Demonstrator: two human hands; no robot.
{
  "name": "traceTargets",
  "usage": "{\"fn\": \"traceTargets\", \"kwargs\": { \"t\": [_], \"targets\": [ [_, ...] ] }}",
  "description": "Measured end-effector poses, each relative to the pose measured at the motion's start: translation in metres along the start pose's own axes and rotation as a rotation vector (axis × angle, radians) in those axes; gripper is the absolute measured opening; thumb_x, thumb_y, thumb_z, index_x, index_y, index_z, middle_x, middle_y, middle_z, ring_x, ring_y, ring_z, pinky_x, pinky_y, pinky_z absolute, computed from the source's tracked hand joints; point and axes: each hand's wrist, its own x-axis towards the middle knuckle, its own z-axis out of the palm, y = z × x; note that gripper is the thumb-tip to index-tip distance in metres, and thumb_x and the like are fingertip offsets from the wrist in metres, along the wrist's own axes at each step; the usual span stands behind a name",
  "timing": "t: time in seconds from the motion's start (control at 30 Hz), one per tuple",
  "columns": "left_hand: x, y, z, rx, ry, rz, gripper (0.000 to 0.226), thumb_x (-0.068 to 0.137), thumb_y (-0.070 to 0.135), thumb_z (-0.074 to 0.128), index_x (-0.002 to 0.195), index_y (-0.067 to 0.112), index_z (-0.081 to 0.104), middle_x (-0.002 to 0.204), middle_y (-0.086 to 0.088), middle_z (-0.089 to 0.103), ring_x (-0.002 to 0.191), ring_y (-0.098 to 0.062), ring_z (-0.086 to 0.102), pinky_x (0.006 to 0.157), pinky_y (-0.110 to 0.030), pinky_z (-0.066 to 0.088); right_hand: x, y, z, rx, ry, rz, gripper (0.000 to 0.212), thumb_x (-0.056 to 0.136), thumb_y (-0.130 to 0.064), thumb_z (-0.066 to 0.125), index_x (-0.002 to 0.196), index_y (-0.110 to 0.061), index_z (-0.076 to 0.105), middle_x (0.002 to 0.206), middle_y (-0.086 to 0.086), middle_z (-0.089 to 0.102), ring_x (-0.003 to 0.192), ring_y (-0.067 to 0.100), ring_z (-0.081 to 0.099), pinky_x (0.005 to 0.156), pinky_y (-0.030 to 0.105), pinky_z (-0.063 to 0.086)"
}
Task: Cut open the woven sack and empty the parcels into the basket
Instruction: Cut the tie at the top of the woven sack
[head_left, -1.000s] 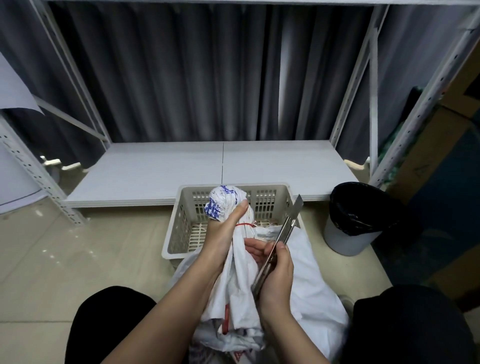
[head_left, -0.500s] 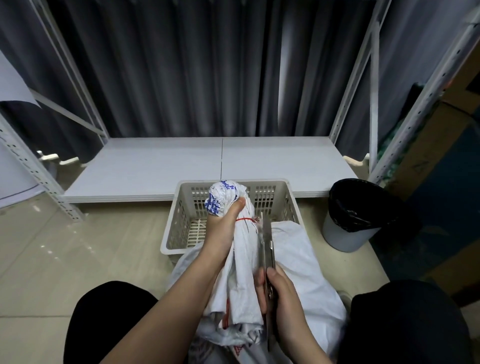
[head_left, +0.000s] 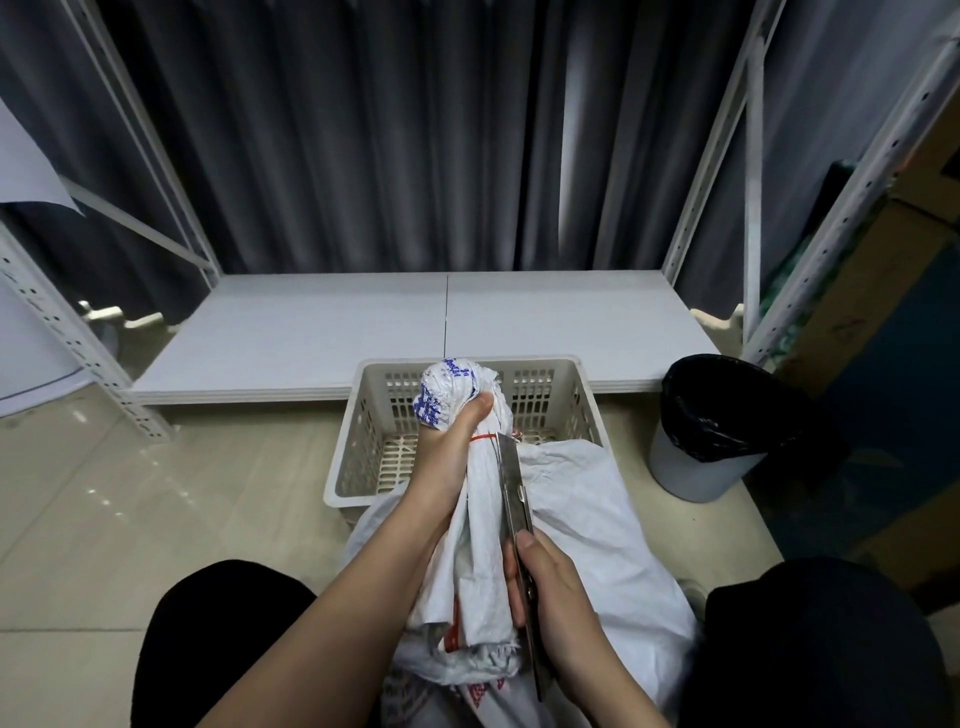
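Observation:
A white woven sack (head_left: 576, 530) with blue and red print lies between my knees, its neck bunched upward and tied with a red string (head_left: 484, 438). My left hand (head_left: 453, 447) grips the neck just below the knotted top. My right hand (head_left: 550, 587) holds a metal utility knife (head_left: 514, 499) upright against the neck, with the blade tip beside the red string. A beige slotted plastic basket (head_left: 363, 447) stands on the floor just beyond the sack. No parcels are visible.
A low white shelf board (head_left: 322, 332) runs behind the basket, inside a white metal rack (head_left: 62, 338) with grey curtains behind. A grey bin with a black liner (head_left: 722, 415) stands at the right. Cardboard boxes (head_left: 857, 322) stack at the far right. My dark-clothed knees frame the sack.
My right hand has swung the knife from tilted away at the right to upright against the sack's neck, with the blade now at the red string. My left hand keeps its grip.

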Motion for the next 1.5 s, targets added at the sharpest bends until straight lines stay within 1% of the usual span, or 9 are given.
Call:
{"fn": "traceTargets", "kwargs": {
  "t": [0.4,0.5,0.63,0.77,0.87,1.1,1.3,1.4,1.5],
  "targets": [
    [-0.0037,0.0041,-0.0021,-0.023,-0.036,-0.082,0.026,0.093,0.018,0.055,0.115,0.008,0.062,0.076,0.013,0.068,0.052,0.012,0.062,0.044,-0.001,0.041,-0.0024,-0.0061,-0.0032,0.024,-0.036,0.023,0.037,0.101,-0.013,0.030,0.067,-0.004,0.043,0.038,0.006,0.034,0.034,0.006,0.035,0.044,0.013,0.033],
    [-0.0007,0.0008,-0.0042,-0.031,-0.042,-0.092,0.024,0.092,0.022,0.057,0.112,0.011,0.065,0.095,0.002,0.071,0.058,0.010,0.065,0.051,-0.004,0.045,-0.0022,-0.0068,-0.0037,0.013,-0.039,0.024,0.037,0.101,-0.013,0.030,0.068,-0.004,0.043,0.038,0.006,0.034,0.034,0.006,0.034,0.044,0.013,0.033],
    [-0.0011,0.0032,-0.0025,-0.036,-0.054,-0.076,0.016,0.093,0.020,0.055,0.107,0.016,0.063,0.076,0.017,0.068,0.054,0.015,0.061,0.049,-0.001,0.042,-0.0021,-0.0073,-0.0045,0.007,-0.044,0.025,0.037,0.101,-0.014,0.030,0.068,-0.004,0.043,0.039,0.007,0.034,0.035,0.007,0.034,0.045,0.013,0.033],
    [-0.0018,0.0023,-0.0040,-0.034,-0.048,-0.111,0.029,0.090,0.027,0.058,0.113,0.010,0.066,0.090,0.004,0.071,0.061,0.007,0.066,0.048,-0.004,0.044,-0.0021,-0.0072,-0.0052,0.011,-0.050,0.015,0.037,0.101,-0.014,0.030,0.067,-0.004,0.043,0.039,0.006,0.035,0.036,0.007,0.036,0.046,0.013,0.034],
    [-0.0038,0.0042,-0.0046,-0.036,-0.040,-0.126,0.023,0.090,0.027,0.059,0.106,0.013,0.068,0.078,0.009,0.073,0.058,0.006,0.066,0.046,-0.004,0.044,-0.0013,-0.0069,-0.0062,0.020,-0.057,0.014,0.036,0.101,-0.013,0.030,0.068,-0.005,0.043,0.038,0.005,0.035,0.037,0.008,0.036,0.047,0.014,0.035],
    [-0.0063,0.0063,-0.0038,-0.012,-0.057,-0.101,0.028,0.089,0.027,0.061,0.114,0.014,0.064,0.092,0.005,0.072,0.061,0.006,0.066,0.048,-0.004,0.045,0.0008,-0.0052,-0.0046,0.007,-0.062,0.020,0.035,0.088,-0.037,0.038,0.067,-0.009,0.044,0.039,0.001,0.038,0.039,0.009,0.036,0.047,0.017,0.034],
    [-0.0011,0.0029,-0.0089,0.094,-0.075,-0.062,0.015,0.084,0.025,0.069,0.099,0.023,0.065,0.084,0.014,0.067,0.062,0.012,0.063,0.050,-0.001,0.042,0.0007,-0.0033,-0.0032,-0.060,-0.035,0.015,0.038,0.102,-0.020,0.031,0.068,-0.009,0.044,0.041,0.001,0.038,0.041,0.008,0.036,0.050,0.017,0.034],
    [0.0000,0.0007,-0.0065,0.076,-0.004,-0.009,0.016,0.087,0.019,0.065,0.104,0.020,0.065,0.086,0.013,0.067,0.078,0.003,0.064,0.052,0.002,0.042,0.0010,-0.0015,-0.0019,-0.068,-0.021,0.015,0.040,0.102,-0.022,0.033,0.064,-0.010,0.043,0.040,-0.001,0.039,0.041,0.009,0.035,0.050,0.018,0.033],
    [0.0025,-0.0016,-0.0055,0.051,0.012,-0.026,0.018,0.086,0.016,0.065,0.105,0.016,0.066,0.086,0.010,0.068,0.071,0.000,0.066,0.051,0.000,0.043,0.0013,0.0002,-0.0020,-0.051,-0.017,0.024,0.040,0.097,-0.033,0.038,0.063,-0.013,0.045,0.040,0.001,0.040,0.040,0.009,0.035,0.049,0.019,0.033]
  ]
}}
